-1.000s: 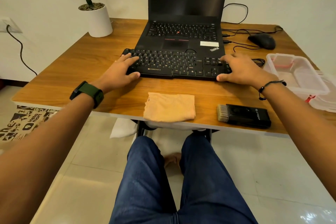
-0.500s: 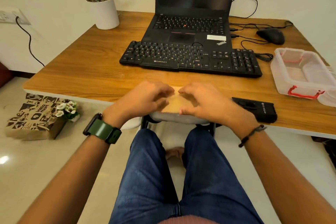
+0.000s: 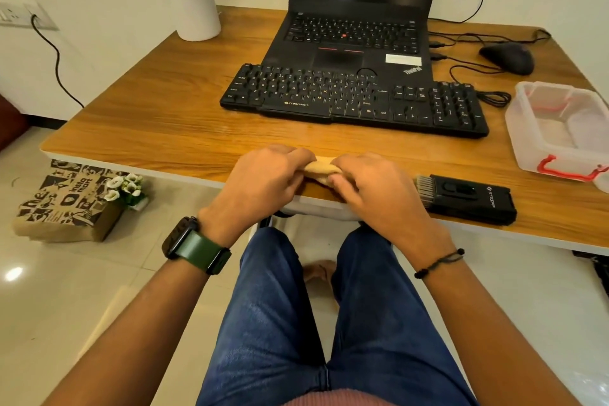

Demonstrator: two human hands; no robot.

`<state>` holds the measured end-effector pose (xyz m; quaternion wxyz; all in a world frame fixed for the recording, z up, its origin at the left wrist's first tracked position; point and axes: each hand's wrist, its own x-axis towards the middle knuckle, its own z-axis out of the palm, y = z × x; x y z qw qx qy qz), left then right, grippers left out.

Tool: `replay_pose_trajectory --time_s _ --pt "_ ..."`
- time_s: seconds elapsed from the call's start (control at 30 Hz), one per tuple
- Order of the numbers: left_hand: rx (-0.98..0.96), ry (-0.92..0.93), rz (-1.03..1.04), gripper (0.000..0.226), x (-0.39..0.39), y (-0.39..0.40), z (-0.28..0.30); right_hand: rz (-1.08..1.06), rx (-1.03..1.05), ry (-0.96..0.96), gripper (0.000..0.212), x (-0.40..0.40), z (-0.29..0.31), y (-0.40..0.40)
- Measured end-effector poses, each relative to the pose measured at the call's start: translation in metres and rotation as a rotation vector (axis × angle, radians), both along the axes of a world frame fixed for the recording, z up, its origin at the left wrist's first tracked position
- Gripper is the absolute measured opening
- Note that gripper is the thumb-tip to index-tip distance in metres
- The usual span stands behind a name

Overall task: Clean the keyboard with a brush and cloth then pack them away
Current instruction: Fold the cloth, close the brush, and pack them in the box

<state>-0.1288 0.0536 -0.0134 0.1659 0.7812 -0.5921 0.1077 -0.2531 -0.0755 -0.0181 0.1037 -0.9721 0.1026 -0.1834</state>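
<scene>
1. Cloth (image 3: 321, 169): bunched into a small wad at the near edge of the table (image 3: 138, 128), held between both hands. Only a sliver shows between the knuckles.
2. Left hand (image 3: 263, 181) and right hand (image 3: 372, 188): fingers of each curled round the cloth, the two hands almost touching over it.
3. Brush (image 3: 466, 199): lies flat just to the right of the right hand, bristles toward that hand, untouched.
4. Keyboard (image 3: 356, 99): farther back, in front of the laptop (image 3: 352, 39), nothing on it. Whether it has been wiped or brushed cannot be told.
5. Plastic box (image 3: 560, 128): open at the right edge, nothing inside.
6. Judgement: the cloth is being gathered or folded. Packing is not done, since both tools are outside the box.
</scene>
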Motion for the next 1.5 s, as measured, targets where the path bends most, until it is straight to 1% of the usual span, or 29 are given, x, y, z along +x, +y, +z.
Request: replay_pose_trajectory --time_s 0.07,0.13,0.17,0.23,0.27,0.3,0.4,0.43,0.5,0.57,0.67,0.7,0.77,0.8,0.87,0.93,0.97,1.03,1.07,1.13,1.17,1.23,1.33,1.37,1.43,1.5 --pt "-0.108 -0.005 0.027 0.030 0.000 -0.003 -0.002 0.020 0.007 -0.002 0.032 -0.001 -0.006 0.000" --pt "-0.204 -0.035 0.102 0.027 0.001 -0.007 -0.005 -0.005 0.012 0.018 0.042 -0.001 -0.014 0.000" --pt "-0.246 -0.055 0.172 0.024 0.001 -0.008 -0.005 -0.017 0.007 -0.014 0.040 -0.002 -0.017 0.000" --pt "-0.300 -0.061 0.324 0.018 -0.001 -0.008 -0.004 -0.028 -0.009 -0.130 0.026 -0.002 -0.019 0.001" --pt "-0.307 -0.016 0.380 0.017 -0.002 -0.008 -0.004 -0.033 -0.013 -0.183 0.019 -0.002 -0.020 0.001" --pt "-0.314 0.059 0.422 0.019 -0.004 -0.008 -0.002 -0.039 -0.009 -0.229 0.015 -0.002 -0.020 0.001" --pt "-0.378 0.299 0.493 0.025 -0.008 -0.013 0.003 -0.047 0.051 -0.342 0.017 -0.002 -0.020 0.002" --pt "-0.418 0.382 0.483 0.027 -0.009 -0.015 0.004 -0.050 0.077 -0.371 0.018 -0.002 -0.019 0.002" --pt "-0.498 0.611 0.428 0.031 -0.011 -0.018 0.007 -0.061 0.131 -0.415 0.020 -0.004 -0.019 0.003" --pt "-0.574 0.917 0.371 0.033 -0.015 -0.022 0.012 -0.064 0.203 -0.465 0.023 -0.005 -0.019 0.005" --pt "-0.709 1.490 0.320 0.030 -0.025 -0.029 0.025 -0.069 0.324 -0.527 0.031 -0.009 -0.017 0.010" --pt "-0.748 1.628 0.295 0.027 -0.027 -0.031 0.029 -0.075 0.397 -0.547 0.032 -0.011 -0.016 0.011" --pt "-0.819 1.793 0.248 0.023 -0.032 -0.037 0.034 -0.102 0.664 -0.574 0.030 -0.017 -0.010 0.014" --pt "-0.849 1.826 0.245 0.023 -0.035 -0.041 0.035 -0.108 0.822 -0.577 0.029 -0.019 -0.006 0.016" --pt "-0.873 1.804 0.273 0.024 -0.041 -0.049 0.039 -0.102 1.110 -0.616 0.029 -0.025 0.004 0.017" --pt "-0.831 1.763 0.263 0.039 -0.047 -0.059 0.043 -0.127 1.365 -0.705 0.036 -0.030 0.015 0.012" --pt "-0.792 1.753 0.236 0.046 -0.050 -0.064 0.045 -0.154 1.473 -0.742 0.044 -0.033 0.022 0.008" --pt "-0.687 1.747 0.171 0.055 -0.056 -0.075 0.049 -0.195 1.640 -0.760 0.059 -0.040 0.031 -0.003" --pt "-0.626 1.747 0.139 0.057 -0.061 -0.083 0.051 -0.196 1.705 -0.751 0.062 -0.045 0.034 -0.011" --pt "-0.517 1.738 0.069 0.056 -0.069 -0.098 0.054 -0.178 1.788 -0.704 0.061 -0.057 0.039 -0.026" --pt "-0.472 1.725 0.034 0.054 -0.073 -0.106 0.056 -0.190 1.781 -0.682 0.056 -0.064 0.041 -0.033" --pt "-0.390 1.689 -0.019 0.046 -0.080 -0.122 0.060 -0.282 1.680 -0.687 0.047 -0.077 0.044 -0.049" --pt "-0.280 1.626 -0.056 0.031 -0.091 -0.155 0.068 -0.385 1.485 -0.791 0.056 -0.097 0.051 -0.083" --pt "-0.255 1.611 -0.061 0.029 -0.095 -0.166 0.071 -0.410 1.388 -0.794 0.057 -0.102 0.055 -0.095" --pt "-0.216 1.606 -0.080 0.027 -0.102 -0.193 0.076 -0.475 1.166 -0.731 0.047 -0.113 0.060 -0.120" --pt "-0.196 1.609 -0.092 0.028 -0.108 -0.222 0.082 -0.520 1.049 -0.680 0.032 -0.123 0.064 -0.143"
